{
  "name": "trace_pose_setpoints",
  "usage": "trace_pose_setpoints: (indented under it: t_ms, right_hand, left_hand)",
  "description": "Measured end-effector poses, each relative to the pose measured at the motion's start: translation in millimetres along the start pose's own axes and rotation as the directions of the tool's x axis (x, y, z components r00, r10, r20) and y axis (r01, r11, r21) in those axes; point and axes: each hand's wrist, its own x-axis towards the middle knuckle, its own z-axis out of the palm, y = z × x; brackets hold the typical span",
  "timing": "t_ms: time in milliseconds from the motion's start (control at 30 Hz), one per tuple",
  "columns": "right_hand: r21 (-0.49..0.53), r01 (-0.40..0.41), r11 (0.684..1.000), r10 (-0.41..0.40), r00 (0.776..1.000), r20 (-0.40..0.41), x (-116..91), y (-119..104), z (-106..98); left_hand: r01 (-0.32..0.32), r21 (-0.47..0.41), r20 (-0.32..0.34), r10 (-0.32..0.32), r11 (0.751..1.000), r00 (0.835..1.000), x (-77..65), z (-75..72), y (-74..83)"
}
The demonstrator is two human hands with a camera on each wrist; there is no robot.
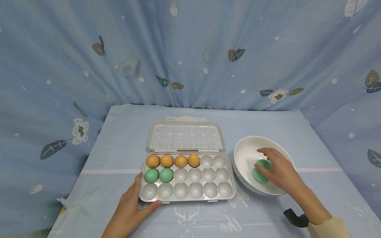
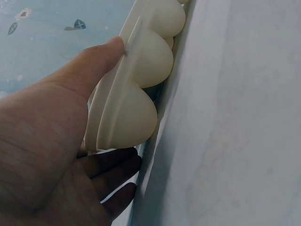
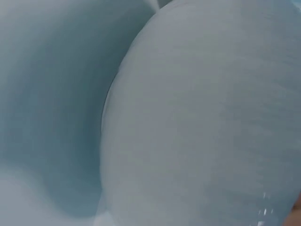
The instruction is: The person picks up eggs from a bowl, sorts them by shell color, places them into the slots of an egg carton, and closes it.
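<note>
My left hand (image 1: 128, 204) touches the near left corner of a pale plastic egg box (image 1: 205, 196), its thumb at the front edge and its fingers along the left side. From below, the left wrist view shows the box's rounded cups (image 2: 134, 117) beside the thumb. In the box's back row sit several orange eggs (image 1: 181, 162), with two green eggs (image 1: 166, 175) at the left of the middle row. My right hand (image 1: 278, 170) reaches into a white bowl (image 1: 247, 148), thumb and fingers spread above green eggs (image 1: 259, 176), which partly overlap and are partly hidden.
The box's translucent lid (image 1: 186, 135) lies folded back behind it. A black curved object (image 1: 294, 218) is by the right wrist. Pale blue cloth (image 1: 125, 132) covers the table, and a patterned curtain (image 1: 190, 59) hangs behind. The right wrist view is mostly a blurred pale surface.
</note>
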Motion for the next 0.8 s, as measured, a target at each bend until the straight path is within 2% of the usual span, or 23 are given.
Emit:
trace_pose_setpoints:
  t_ms: [200, 567, 700, 800]
  right_hand:
    - [0.006, -0.055, 0.998, 0.054, 0.994, 0.093, -2.9, 4.6, -2.8]
    - [-0.005, -0.055, 0.998, 0.056, 0.989, 0.136, 1.7, 3.7, 1.2]
    - [0.025, -0.069, 0.997, 0.063, 0.983, 0.172, 4.6, -1.2, 6.1]
    - [0.057, -0.098, 0.994, 0.083, 0.974, 0.212, 5.3, -6.2, 10.6]
  left_hand:
    - [-0.028, -0.003, -0.025, 0.028, 1.0, 0.999, -0.7, 0.4, -0.5]
    - [-0.07, -0.002, -0.051, 0.07, 0.998, 0.996, -0.5, -1.2, -0.4]
    - [-0.088, -0.002, -0.064, 0.088, 0.996, 0.994, -0.2, -0.2, -1.8]
    - [-0.077, -0.003, -0.056, 0.077, 0.997, 0.995, 0.0, 1.0, -1.7]
